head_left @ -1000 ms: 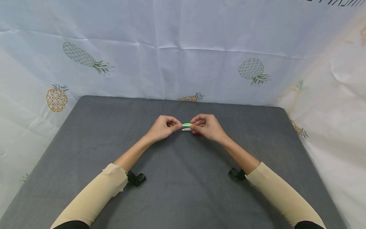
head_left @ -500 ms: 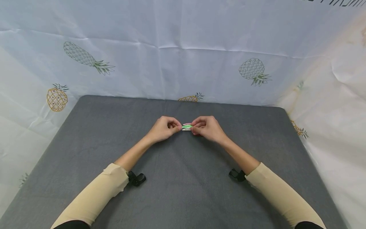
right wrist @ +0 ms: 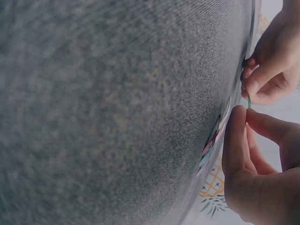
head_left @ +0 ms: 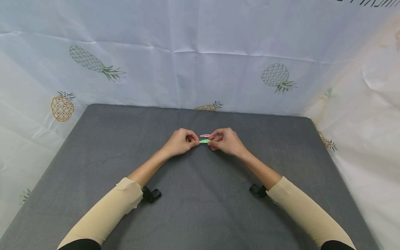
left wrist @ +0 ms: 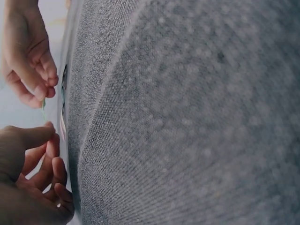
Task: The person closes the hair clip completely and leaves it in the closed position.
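Note:
A slim green snap hair clip [head_left: 204,141] is held between the two hands, above the grey table. At its left end the thumb and fingers of my left hand [head_left: 182,142] pinch it. My right hand [head_left: 227,141] pinches the other end. Just beyond it lies a pink hair clip [head_left: 205,135], partly covered by the right fingers. In the right wrist view the green clip shows edge-on as a thin strip [right wrist: 249,101], with several coloured clips [right wrist: 208,147] lying on the cloth past the right fingers.
Dark grey cloth [head_left: 200,201] covers the table. A pale curtain [head_left: 187,27] printed with pineapples hangs at its far edge. Black camera mounts [head_left: 151,195] sit at both wrists, below beige sleeves [head_left: 103,211].
Both hands have shifted slightly toward the body with the green clip. The pink clip beyond has come into view, while the whitish clip seen earlier is now hidden.

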